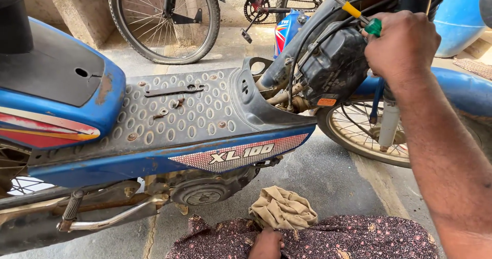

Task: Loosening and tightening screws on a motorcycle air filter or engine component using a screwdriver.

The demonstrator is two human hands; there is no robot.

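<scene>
My right hand [402,46] is closed around a screwdriver [372,26] with a green and yellow handle. Its shaft points up and to the left, over a black plastic box [335,64] below the steering column of a blue moped [154,159]. At the bottom edge my left hand [266,246] rests on patterned cloth over my lap [348,238], touching a beige rag [282,208]. Only its knuckles show, so its grip is unclear.
On the moped's grey studded footboard [205,123] lie a flat metal spanner [174,90] and small loose bolts [163,112]. The spoked front wheel [359,131] is at the right. A bicycle wheel [164,18] and a blue drum [461,13] stand behind.
</scene>
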